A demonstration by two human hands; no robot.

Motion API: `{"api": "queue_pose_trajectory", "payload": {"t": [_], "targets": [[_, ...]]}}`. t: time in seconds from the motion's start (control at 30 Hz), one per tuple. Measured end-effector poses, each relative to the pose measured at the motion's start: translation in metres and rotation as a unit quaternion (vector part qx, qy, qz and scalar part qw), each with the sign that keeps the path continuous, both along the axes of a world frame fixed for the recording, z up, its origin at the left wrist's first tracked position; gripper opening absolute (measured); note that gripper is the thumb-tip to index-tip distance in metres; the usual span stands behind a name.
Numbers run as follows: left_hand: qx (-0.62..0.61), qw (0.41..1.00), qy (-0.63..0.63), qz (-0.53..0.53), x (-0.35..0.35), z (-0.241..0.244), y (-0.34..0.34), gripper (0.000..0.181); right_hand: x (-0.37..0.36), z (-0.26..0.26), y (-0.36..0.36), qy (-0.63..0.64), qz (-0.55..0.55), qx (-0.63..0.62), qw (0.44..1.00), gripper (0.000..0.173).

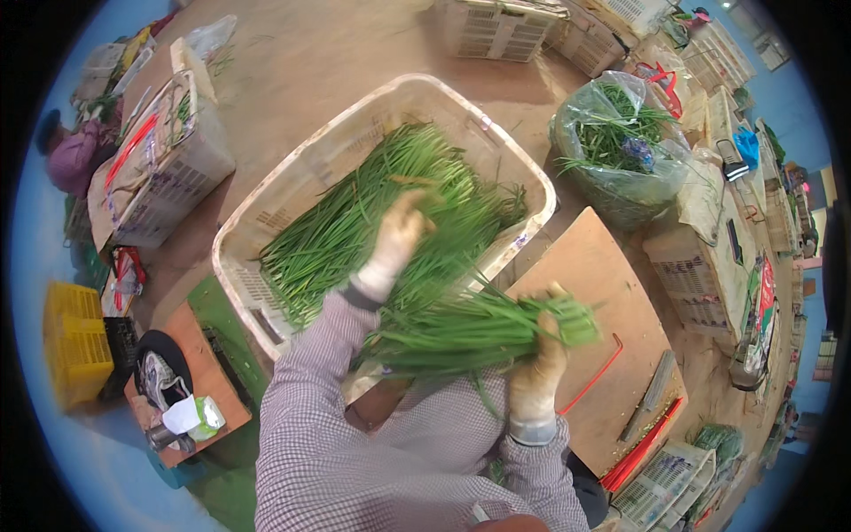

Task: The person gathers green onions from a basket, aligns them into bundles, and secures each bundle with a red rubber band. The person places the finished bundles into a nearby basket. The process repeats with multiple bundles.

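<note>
My right hand (540,366), in a pale work glove, grips a bunch of garlic chives (459,329) near its cut stem ends. The long green blades trail left across my lap. My left hand (401,223), also gloved, hovers over or touches the chives in the crate; motion blur hides what its fingers do. Beneath it, a large white plastic crate (312,149) holds a thick layer of garlic chives (359,193), with pale stems toward the upper right. To my right is a wooden board (598,266) bearing a single red tie strip (594,379).
A grey bar (648,396) and a bundle of red strips (641,445) lie on the board's near end. Beyond it stands a clear plastic bag (618,146) of loose greens. At left are a small board (199,372) with belongings, a yellow crate (76,339) and another person (73,156).
</note>
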State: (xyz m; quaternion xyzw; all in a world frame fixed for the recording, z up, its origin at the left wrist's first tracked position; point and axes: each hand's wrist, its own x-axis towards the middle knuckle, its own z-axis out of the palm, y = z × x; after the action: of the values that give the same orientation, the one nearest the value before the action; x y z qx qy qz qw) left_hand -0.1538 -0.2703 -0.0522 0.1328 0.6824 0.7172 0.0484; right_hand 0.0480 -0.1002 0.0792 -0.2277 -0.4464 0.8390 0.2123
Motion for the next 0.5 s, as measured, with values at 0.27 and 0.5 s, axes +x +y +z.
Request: {"api": "queue_pose_trajectory", "payload": {"t": [0.27,0.5], "targets": [[0.034,0.982,-0.128,-0.137,0.178,0.063,0.017,0.036,0.023,0.020,-0.026,-0.057,0.201,0.271,0.940,0.065],[-0.125,0.965,0.151,0.174,0.255,0.129,-0.026,0.031,0.041,0.023,-0.002,-0.025,0.023,0.274,0.961,0.033]]}}
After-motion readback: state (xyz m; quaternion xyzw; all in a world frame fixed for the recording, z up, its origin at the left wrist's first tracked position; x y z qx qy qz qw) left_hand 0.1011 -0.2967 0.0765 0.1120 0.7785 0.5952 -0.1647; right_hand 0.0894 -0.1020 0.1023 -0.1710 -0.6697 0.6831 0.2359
